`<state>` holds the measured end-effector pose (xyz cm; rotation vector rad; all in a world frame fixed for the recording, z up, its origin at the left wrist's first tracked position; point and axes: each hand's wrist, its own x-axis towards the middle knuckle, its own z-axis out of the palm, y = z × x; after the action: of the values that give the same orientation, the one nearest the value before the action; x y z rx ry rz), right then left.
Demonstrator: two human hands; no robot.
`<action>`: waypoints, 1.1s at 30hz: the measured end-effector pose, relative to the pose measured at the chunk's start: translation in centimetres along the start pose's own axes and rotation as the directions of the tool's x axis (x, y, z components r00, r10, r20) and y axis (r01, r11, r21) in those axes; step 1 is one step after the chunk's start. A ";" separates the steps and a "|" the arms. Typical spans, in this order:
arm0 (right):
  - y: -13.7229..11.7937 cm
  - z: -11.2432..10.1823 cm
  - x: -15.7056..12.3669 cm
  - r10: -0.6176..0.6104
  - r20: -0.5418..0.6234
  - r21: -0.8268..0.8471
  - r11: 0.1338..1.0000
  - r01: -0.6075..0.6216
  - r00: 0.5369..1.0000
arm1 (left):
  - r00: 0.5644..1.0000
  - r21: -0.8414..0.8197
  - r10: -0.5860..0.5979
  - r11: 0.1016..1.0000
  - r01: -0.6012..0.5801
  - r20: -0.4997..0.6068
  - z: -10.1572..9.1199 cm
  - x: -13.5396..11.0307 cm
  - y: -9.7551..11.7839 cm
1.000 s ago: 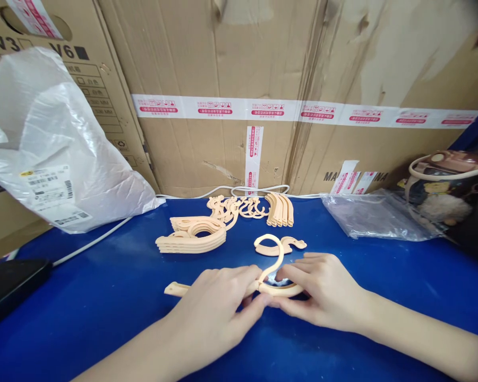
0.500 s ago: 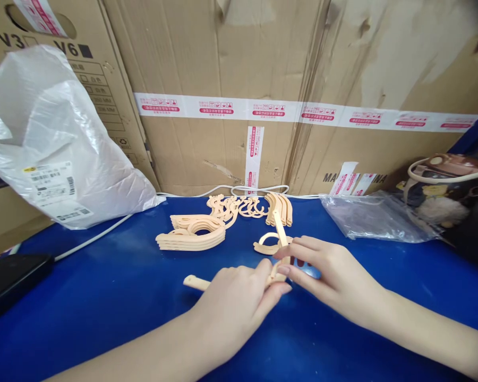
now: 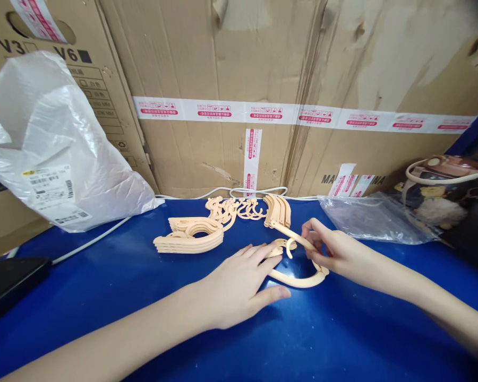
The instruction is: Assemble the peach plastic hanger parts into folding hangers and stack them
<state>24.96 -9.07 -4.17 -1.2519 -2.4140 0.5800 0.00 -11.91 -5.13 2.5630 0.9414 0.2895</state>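
My right hand (image 3: pixel 331 245) pinches a beige plastic folding hanger (image 3: pixel 297 281), whose two arms meet in a joint near my fingers and spread apart to the left. My left hand (image 3: pixel 241 284) lies palm down over the table, fingers stretched out and thumb apart. Its fingertips are at a curved beige hanger part (image 3: pixel 279 247) and partly hide it. A small hook (image 3: pixel 290 248) shows between the hands, just below the hanger's upper arm.
Stacked beige hangers (image 3: pixel 189 244) lie left on the blue table (image 3: pixel 115 302). Behind are loose hooks (image 3: pixel 249 209) and curved arms (image 3: pixel 278 209). A white plastic bag (image 3: pixel 56 143), a clear bag (image 3: pixel 374 215), a black device (image 3: pixel 14 286) and cardboard boxes (image 3: pixel 219 148) surround the work area.
My left hand has let go of the hanger and opened, fingers now reaching forward over the table. My right hand has moved slightly right, holding the hanger with its arms turned leftward.
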 end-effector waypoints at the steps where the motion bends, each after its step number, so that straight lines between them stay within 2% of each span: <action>1: 0.1 0.1 0.0 0.006 0.022 0.009 1.000 -0.006 1.000 | 1.000 0.003 -0.021 1.000 0.021 0.021 -0.3 -0.6 0.1; 4: 0.5 0.2 -0.2 0.018 0.053 -0.031 0.999 -0.016 0.998 | 0.993 0.043 -0.107 0.994 0.105 0.047 -0.8 -2.8 0.4; 8: 0.8 -0.1 -0.3 0.024 0.055 -0.119 0.993 -0.018 0.998 | 0.981 0.112 -0.193 0.975 0.194 -0.019 -0.5 -6.2 0.5; 11: 0.9 0.0 -0.1 -0.008 0.009 -0.169 0.985 0.010 1.000 | 0.980 0.190 -0.181 0.963 0.193 -0.081 0.1 -8.2 0.5; 14: 0.6 0.6 0.2 -0.061 -0.013 -0.194 0.979 0.058 0.998 | 0.978 0.278 -0.150 0.942 0.186 -0.146 0.3 -9.2 0.7; 17: -0.2 1.4 0.4 -0.097 -0.062 -0.282 0.957 0.076 0.993 | 0.956 0.372 -0.232 0.883 0.285 -0.181 0.1 -8.7 1.0; 20: -1.4 2.2 0.2 -0.191 -0.116 -0.397 0.909 0.131 0.975 | 0.926 0.435 -0.336 0.818 0.377 -0.172 -0.4 -7.1 1.2; 23: -2.7 3.1 -0.3 -0.290 -0.072 -0.415 0.879 0.235 0.954 | 0.916 0.457 -0.384 0.798 0.392 -0.114 -0.7 -5.5 1.3; 27: -3.9 4.6 -1.0 -0.353 0.035 -0.394 0.855 0.337 0.935 | 0.875 0.460 -0.481 0.765 0.451 -0.057 -1.1 -4.4 1.6; 30: -4.1 5.3 -1.2 -0.398 0.093 -0.434 0.809 0.397 0.913 | 0.883 0.468 -0.461 0.762 0.448 -0.094 -1.5 -4.1 2.0; 33: -4.2 5.4 -1.4 -0.489 0.106 -0.503 0.725 0.472 0.865 | 0.908 0.461 -0.345 0.783 0.418 -0.237 -1.4 -3.8 1.9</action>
<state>20.17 -13.44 -6.79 -0.7069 -2.8086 -0.2653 -2.20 -15.32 -3.27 2.7273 1.7678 0.1119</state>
